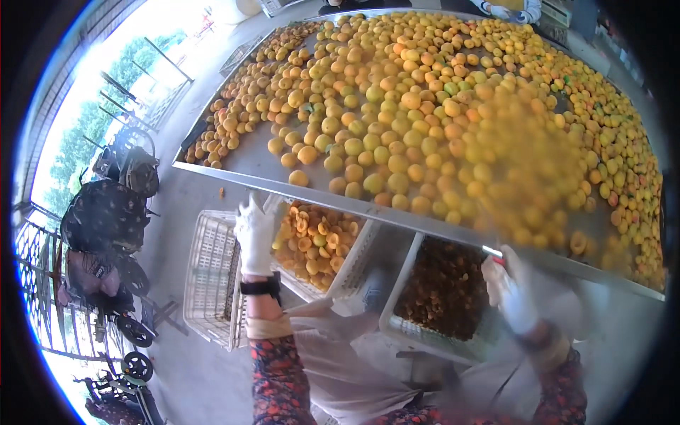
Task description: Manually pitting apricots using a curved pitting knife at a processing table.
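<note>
My white-gloved left hand [253, 230] is raised beside the crate of halved orange fruit [319, 241], its fingers apart and holding nothing visible. My gloved right hand [511, 289] grips a small red-handled knife [496, 258] at the table's front edge, above a crate of dark brown pieces [443, 283], perhaps pits. The wide metal table [248, 178] carries several yellow-orange fruits [382, 106] spread across it. A blurred patch veils the fruit at the right.
Another white crate [209, 276] stands at left. Parked scooters or bikes [103, 212] line the left side. At the table's far side, a co-worker's gloved hands [510, 13] show, and another person [340, 6] is partly visible.
</note>
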Motion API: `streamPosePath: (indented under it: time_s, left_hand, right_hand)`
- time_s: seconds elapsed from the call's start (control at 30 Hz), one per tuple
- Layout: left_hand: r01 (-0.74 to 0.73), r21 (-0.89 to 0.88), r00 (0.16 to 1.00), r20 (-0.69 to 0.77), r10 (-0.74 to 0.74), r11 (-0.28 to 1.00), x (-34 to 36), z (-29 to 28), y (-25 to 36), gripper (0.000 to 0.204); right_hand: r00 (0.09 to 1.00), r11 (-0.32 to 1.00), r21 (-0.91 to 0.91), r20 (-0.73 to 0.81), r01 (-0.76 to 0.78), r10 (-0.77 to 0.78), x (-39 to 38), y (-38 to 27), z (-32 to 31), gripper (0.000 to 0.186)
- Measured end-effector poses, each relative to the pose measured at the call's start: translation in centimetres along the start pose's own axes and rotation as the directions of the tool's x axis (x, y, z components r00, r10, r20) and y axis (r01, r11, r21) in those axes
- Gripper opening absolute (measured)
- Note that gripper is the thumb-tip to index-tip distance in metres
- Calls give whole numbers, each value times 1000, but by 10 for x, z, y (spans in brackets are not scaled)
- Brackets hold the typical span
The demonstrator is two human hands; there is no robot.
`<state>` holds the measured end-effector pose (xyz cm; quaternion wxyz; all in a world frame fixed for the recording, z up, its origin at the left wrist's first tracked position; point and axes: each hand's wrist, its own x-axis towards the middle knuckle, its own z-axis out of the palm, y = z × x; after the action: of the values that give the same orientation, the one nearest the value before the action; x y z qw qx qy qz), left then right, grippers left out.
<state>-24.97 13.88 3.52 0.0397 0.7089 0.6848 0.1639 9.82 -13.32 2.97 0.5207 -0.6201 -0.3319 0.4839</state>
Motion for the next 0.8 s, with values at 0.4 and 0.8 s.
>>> streamPosePath:
  time_s: [0.4,0.8]
  left_hand:
    - [-146,-23,946,288,146,989,111,100,82,44]
    - [-604,-276,597,464,654,748,37,42,181,49]
  right_hand:
    - [953,904,312,22,-292,301,-8,-10,-20,31]
    - [922,887,257,56,-384,383,11,-7,-7,21]
